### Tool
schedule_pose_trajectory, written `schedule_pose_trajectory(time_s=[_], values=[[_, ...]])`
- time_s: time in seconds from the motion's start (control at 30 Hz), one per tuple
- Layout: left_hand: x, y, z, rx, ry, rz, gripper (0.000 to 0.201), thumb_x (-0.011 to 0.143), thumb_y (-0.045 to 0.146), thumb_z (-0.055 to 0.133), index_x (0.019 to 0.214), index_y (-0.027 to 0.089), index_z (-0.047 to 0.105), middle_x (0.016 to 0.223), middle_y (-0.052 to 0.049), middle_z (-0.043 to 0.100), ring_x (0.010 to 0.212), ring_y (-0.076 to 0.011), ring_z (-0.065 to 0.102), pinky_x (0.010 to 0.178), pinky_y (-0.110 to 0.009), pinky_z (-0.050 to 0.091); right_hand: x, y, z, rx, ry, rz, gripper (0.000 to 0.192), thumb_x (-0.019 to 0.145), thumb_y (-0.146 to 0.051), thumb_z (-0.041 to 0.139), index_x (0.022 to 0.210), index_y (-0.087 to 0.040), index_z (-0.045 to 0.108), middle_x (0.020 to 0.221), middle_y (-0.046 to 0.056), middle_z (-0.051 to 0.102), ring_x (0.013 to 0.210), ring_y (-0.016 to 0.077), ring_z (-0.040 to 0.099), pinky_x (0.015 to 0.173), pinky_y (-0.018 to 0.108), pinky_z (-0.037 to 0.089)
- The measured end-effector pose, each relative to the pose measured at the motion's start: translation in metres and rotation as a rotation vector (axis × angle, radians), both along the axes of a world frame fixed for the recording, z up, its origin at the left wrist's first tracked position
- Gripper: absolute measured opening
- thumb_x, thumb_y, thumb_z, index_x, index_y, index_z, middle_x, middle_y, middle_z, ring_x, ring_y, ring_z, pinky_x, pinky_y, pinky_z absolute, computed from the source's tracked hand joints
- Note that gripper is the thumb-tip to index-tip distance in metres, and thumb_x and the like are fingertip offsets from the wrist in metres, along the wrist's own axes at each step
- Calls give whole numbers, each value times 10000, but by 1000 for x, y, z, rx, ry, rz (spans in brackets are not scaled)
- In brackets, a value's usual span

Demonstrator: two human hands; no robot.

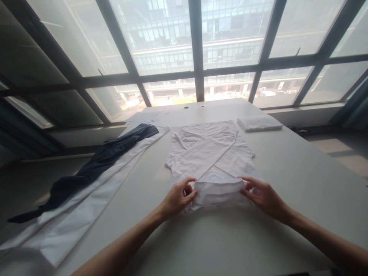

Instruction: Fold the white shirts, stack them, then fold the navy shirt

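Observation:
A white shirt point(198, 157) lies spread on the table, its sleeves crossed over the body in a V. Along its near end a narrow band of cloth stands raised, stretched between my two hands. My left hand point(179, 195) pinches the left corner of that band between thumb and fingers. At the right corner, my right hand point(260, 193) grips the cloth in the same way. Part of the shirt beneath the raised band is hidden.
To the left, a dark blue garment point(97, 165) lies over long white cloth point(86, 207) that hangs at the table's edge. A folded white cloth point(260, 123) rests at the far right of the white table point(290, 180). Papers point(143, 116) lie at the back left, before large windows.

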State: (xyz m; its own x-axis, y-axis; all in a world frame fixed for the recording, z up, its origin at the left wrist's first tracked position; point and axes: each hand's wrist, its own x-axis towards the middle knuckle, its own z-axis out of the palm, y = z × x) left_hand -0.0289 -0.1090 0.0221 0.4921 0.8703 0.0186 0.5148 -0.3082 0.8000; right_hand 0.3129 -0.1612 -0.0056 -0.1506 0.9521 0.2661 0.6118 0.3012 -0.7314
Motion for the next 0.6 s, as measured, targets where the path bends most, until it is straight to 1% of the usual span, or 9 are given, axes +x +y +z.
schedule_pose_trajectory(time_s=[0.07,0.1,0.17,0.23,0.33,0.37,0.43,0.5,0.6], values=[[0,-1,-3,-22,12,-21,556,896,263,602,1428,166,473,648,88,570,553,-101,463,584,-207,376,-2,4,-5,-29,28,-38,468,924,-412,660,1334,-195,593,762,-14,681,638,153,601,631,271,509],[0,-1,-4,-14,33,-35,605,893,245,598,1471,177,436,645,91,572,557,-104,477,593,-209,387,-3,6,-8,-35,21,-44,494,919,-400,666,1360,-195,575,759,-18,681,643,152,604,651,275,514],[0,-2,-6,31,96,-65,546,895,221,581,1434,199,502,646,84,574,562,-106,492,600,-215,395,-3,9,-12,-42,-16,-40,465,917,-373,667,1340,-196,588,753,-21,678,646,152,607,670,281,516],[1,-2,-8,104,183,-92,425,893,202,568,1315,210,617,645,70,570,558,-112,496,596,-227,402,-3,9,-15,-32,-71,-34,410,921,-353,663,1297,-196,613,754,-17,673,638,156,604,655,285,513],[4,-5,-8,296,283,-98,344,889,185,572,1215,199,679,682,31,601,623,-152,559,670,-277,473,-3,4,-13,109,-182,-27,299,962,-320,608,1222,-177,643,799,20,670,691,182,616,685,322,523],[5,-6,-8,379,286,-86,346,898,187,570,1229,190,671,759,-2,643,710,-178,603,738,-309,506,-5,0,-10,181,-227,-22,253,982,-297,571,1186,-172,653,832,42,673,741,200,626,717,345,528],[9,-9,-4,531,247,-88,390,945,194,540,1328,177,608,1056,-91,696,1007,-236,641,931,-383,515,-12,-8,0,313,-311,-11,215,1006,-230,497,1128,-167,662,903,82,680,848,235,634,781,391,531],[14,-13,-1,618,232,-187,481,995,205,496,1476,191,476,1404,-135,583,1337,-264,503,1117,-441,421,-25,-17,10,390,-370,31,239,999,-164,465,1142,-167,657,998,111,689,950,255,635,849,423,533],[20,-19,0,623,327,-415,587,1040,277,477,1597,229,296,1631,-102,357,1541,-269,229,1240,-490,253,-53,-24,17,417,-422,179,363,978,-139,488,1326,-154,588,1276,150,655,1213,277,581,1036,470,487]])
